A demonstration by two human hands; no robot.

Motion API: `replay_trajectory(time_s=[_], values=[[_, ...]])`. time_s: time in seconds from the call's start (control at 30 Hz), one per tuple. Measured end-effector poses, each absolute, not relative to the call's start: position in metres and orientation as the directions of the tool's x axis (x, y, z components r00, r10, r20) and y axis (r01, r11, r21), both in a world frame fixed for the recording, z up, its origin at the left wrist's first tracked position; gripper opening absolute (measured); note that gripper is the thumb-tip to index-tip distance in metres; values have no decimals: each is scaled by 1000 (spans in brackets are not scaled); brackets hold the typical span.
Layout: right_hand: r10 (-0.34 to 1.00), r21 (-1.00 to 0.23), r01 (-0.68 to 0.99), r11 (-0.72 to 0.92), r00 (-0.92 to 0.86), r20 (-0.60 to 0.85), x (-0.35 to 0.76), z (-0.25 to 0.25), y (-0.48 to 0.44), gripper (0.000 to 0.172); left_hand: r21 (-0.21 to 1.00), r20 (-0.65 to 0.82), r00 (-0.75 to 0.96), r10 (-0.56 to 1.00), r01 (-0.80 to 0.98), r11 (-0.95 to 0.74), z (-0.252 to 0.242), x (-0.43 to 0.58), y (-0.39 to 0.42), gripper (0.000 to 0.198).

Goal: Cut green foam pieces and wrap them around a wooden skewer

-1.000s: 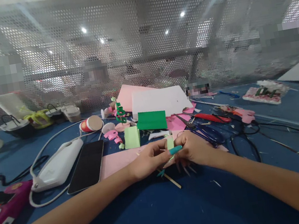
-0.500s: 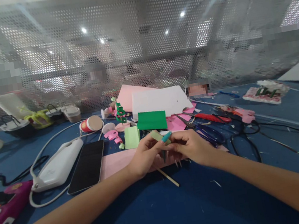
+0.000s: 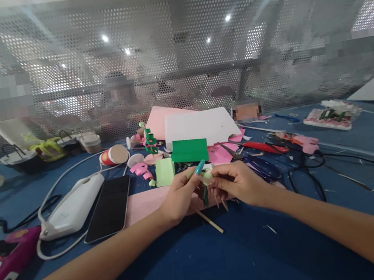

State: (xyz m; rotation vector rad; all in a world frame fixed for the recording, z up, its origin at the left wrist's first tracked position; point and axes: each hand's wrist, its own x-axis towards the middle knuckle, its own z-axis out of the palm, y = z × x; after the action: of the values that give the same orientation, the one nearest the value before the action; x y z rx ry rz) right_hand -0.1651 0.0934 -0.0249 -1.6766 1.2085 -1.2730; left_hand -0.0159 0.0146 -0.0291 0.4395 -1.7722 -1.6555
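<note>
My left hand [image 3: 179,199] pinches a small pale green paper piece [image 3: 207,177], its long turquoise-nailed thumb across the top. From the other side my right hand [image 3: 241,182] grips the same paper between thumb and fingers. A dark green strip [image 3: 206,198] hangs below the paper between my hands; its upper end is hidden. Under my fingers lies a pink paper sheet [image 3: 146,204]. Below the hands a thin wooden stick [image 3: 210,221] slants over the blue table, its far end covered. Just beyond my left hand are light green paper slips [image 3: 165,172] and a folded dark green paper [image 3: 189,151].
To the left lie a black phone [image 3: 109,207], a white power bank [image 3: 72,206] and a magenta power strip [image 3: 8,263]. Pliers [image 3: 231,151], blue-handled scissors [image 3: 263,168] and cables [image 3: 312,180] are at right. White sheets [image 3: 199,128] lie before a perforated metal screen [image 3: 172,55].
The pale green paper has turned and now looks curled between my fingers. My left thumb has tilted more upright and shifted slightly left; both arms stay nearly in place.
</note>
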Motion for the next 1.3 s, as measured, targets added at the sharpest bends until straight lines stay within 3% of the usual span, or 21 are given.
replay_trajectory(time_s=[0.1, 0.27, 0.6, 0.77, 1.0, 1.2, 1.3], values=[[-909, -847, -333, -413, 101, 404, -166, -25, 92, 33, 973, 222, -730, -646, 204, 104, -30, -15, 14, 34], [-803, -637, -531, -558, 153, 575, -169, -26, 90, 34, 977, 176, -744, -644, 214, 19, -30, -13, 17, 34], [-735, -541, -563, -625, 191, 650, -170, -28, 90, 29, 974, 107, -770, -629, 208, -89, -32, -15, 15, 33], [-674, -399, -636, -660, 267, 688, -174, -26, 92, 29, 967, 25, -822, -569, 164, -195, -31, -13, 16, 31], [-525, -113, -694, -711, 417, 742, -190, -25, 91, 40, 996, 47, -937, -346, 69, -51, -26, -13, 19, 31], [-503, -15, -756, -655, 421, 755, -192, -25, 92, 43, 996, 31, -938, -346, 59, -71, -25, -16, 22, 32], [-545, -49, -756, -652, 424, 723, -193, -25, 90, 42, 996, 48, -909, -415, 74, -47, -26, -16, 23, 33]])
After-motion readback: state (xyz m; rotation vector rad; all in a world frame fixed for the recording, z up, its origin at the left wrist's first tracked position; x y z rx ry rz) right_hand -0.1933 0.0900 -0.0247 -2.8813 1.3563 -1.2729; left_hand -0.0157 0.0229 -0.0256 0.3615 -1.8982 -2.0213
